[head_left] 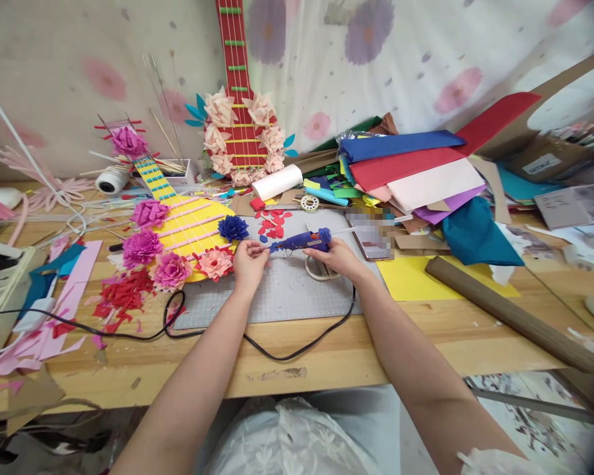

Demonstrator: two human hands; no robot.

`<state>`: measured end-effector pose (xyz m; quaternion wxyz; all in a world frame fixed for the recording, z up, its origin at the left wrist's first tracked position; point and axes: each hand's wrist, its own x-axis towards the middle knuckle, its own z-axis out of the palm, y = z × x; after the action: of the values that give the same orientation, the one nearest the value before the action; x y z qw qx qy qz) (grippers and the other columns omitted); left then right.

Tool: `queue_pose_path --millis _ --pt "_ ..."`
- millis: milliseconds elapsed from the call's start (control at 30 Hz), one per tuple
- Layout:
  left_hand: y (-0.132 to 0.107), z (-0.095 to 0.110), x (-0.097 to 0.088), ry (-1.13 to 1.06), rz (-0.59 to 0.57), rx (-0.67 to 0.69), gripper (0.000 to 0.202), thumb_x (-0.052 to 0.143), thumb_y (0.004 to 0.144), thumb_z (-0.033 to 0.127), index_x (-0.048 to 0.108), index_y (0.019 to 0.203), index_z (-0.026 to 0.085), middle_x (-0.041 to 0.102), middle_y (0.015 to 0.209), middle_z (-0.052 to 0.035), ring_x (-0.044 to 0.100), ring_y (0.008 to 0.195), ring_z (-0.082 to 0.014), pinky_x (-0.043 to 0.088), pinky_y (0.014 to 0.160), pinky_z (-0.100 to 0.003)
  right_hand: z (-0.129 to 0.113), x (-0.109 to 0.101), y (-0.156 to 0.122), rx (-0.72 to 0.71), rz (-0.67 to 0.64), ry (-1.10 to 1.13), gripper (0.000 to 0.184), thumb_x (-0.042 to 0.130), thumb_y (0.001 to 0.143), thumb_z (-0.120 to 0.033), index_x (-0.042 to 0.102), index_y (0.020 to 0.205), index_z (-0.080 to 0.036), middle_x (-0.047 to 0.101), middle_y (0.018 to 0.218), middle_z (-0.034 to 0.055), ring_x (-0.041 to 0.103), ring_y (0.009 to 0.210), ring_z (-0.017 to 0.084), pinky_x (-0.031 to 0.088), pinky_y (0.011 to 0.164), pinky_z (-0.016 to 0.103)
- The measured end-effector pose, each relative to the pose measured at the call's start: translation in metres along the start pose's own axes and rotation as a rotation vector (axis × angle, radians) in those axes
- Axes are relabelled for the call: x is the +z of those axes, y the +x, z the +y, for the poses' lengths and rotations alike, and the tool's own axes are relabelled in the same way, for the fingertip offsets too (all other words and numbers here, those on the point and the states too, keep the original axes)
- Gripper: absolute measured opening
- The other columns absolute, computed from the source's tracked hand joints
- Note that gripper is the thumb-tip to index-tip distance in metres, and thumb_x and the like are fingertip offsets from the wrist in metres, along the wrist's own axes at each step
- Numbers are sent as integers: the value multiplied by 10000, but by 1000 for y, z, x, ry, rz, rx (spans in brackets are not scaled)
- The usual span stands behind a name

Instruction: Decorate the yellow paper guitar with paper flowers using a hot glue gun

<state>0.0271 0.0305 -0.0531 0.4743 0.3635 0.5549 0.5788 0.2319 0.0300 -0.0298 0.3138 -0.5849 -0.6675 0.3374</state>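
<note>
My right hand (340,258) is wrapped round a blue hot glue gun (304,242), its nozzle pointing left over the grey cutting mat (282,297). At the nozzle, my left hand (250,261) pinches a small blue paper petal (264,240), partly hidden by the fingertips. Left of that hand lies a yellow paper guitar (183,227) with colored strips across it. A dark blue paper flower (233,227) and a peach flower (214,264) sit along its right edge, with pink and purple flowers on its left. Scissors (321,269) lie partly under my right hand.
A red guitar (242,142) with cream flowers stands against the curtain. Red petals (273,224) and a phone (373,237) lie on the mat's far side. Folded crepe paper (406,165) is piled back right. The black cord (287,358) loops along the front; a brown roll (509,313) lies right.
</note>
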Motion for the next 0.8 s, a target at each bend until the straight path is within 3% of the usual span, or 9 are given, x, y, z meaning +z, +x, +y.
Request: queue_pose_path --millis 800 --pt "0 1 1 -42 3 -6 250 667 588 125 509 777 167 617 665 14 614 597 -121 517 481 -230 -4 1 -1 0 3 -49 325 654 724 -458 705 913 -199 722 879 45 649 812 209 485 752 321"
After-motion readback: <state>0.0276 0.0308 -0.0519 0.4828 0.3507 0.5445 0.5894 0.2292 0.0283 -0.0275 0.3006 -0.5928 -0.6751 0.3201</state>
